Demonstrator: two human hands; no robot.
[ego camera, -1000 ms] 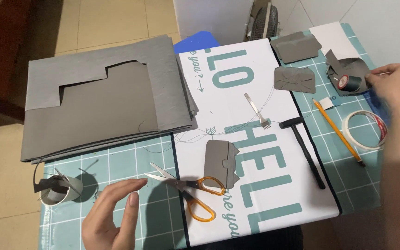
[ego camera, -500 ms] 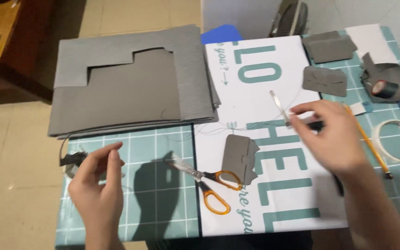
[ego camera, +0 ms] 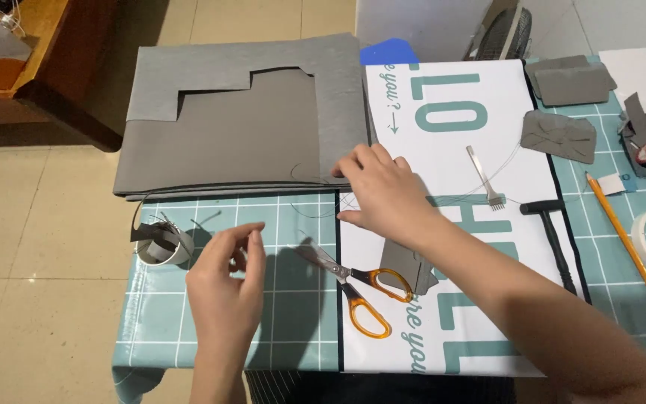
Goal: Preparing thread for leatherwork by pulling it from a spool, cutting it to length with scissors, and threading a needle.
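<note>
The left hand (ego camera: pixel 226 280) is hovering over the near left of the surface (ego camera: pixel 278 337), thumb and forefinger pinched narrow as if on a fine thread, though I cannot tell whether anything is between them. The right hand (ego camera: pixel 383 191) is pressing its fingertips down at the near right corner of the grey sheet stack (ego camera: pixel 241 142), where thin thread (ego camera: pixel 315 179) is curling. The thread looks very light, limp and easy to lose; pinching it near an end would suit best. Orange-handled scissors (ego camera: pixel 357 288) are lying just near the right hand, a tape roll (ego camera: pixel 162 243) to the left.
</note>
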